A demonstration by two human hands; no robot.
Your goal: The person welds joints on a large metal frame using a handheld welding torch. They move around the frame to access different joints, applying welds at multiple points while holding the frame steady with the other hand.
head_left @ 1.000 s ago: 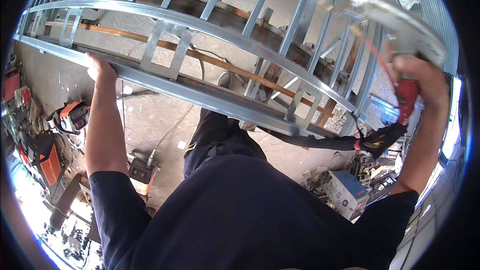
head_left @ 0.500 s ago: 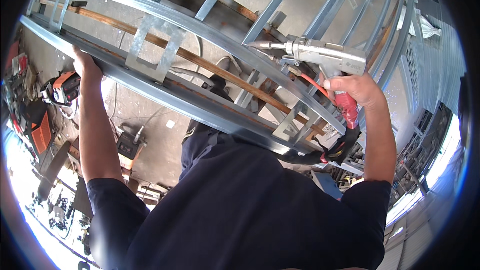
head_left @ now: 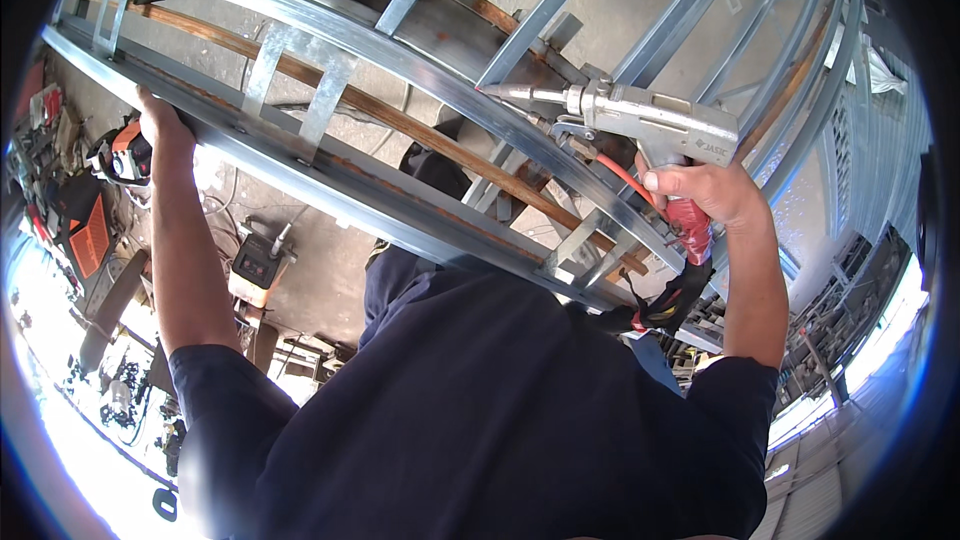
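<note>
While left hand (head_left: 165, 123) lies against near steel rail (head_left: 300, 180) at 10 o'clock, hold partly hidden, cannot tell whether clamped. Right hand (head_left: 718, 192) at 2 o'clock wrapped tight round silver gun (head_left: 660, 120). Nozzle (head_left: 535, 95) points toward 9 o'clock, tip right by meeting place of curved rail (head_left: 400, 55) and slanting bar (head_left: 545, 20); contact unclear. Orange hose (head_left: 625, 177) below barrel, red tape (head_left: 690, 227) just under hand. Brown strip (head_left: 400, 120) between rails. Orange-and-black machine (head_left: 128, 153) between 9 and 10 o'clock, below left hand
</note>
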